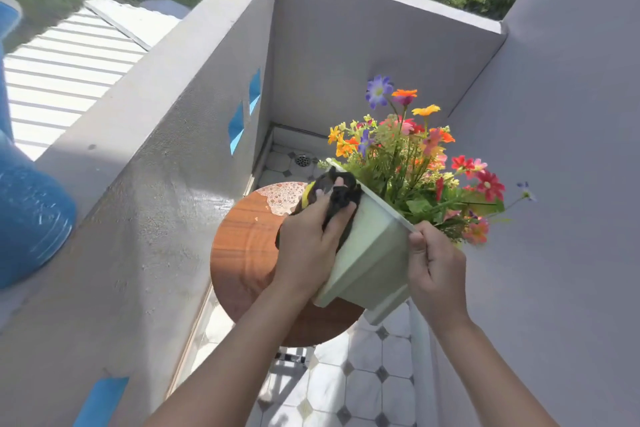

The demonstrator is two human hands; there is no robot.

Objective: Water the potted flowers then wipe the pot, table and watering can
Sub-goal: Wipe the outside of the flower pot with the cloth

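Observation:
A pale green square pot [370, 253] full of bright mixed flowers [415, 156] is lifted off the table and tilted to the right. My right hand [436, 270] grips the pot's near rim corner. My left hand [308, 243] presses a dark cloth with a yellow patch [332, 194] against the pot's left wall near the rim. Below the pot is a round wooden table [242, 253], with a patch of water drops at its far edge [284, 196]. No watering can is in view.
A grey balcony parapet [156, 149] runs along the left and far side, and a lilac wall [554, 184] stands on the right. The floor has white tiles [346, 385] and a drain [302, 160] in the far corner.

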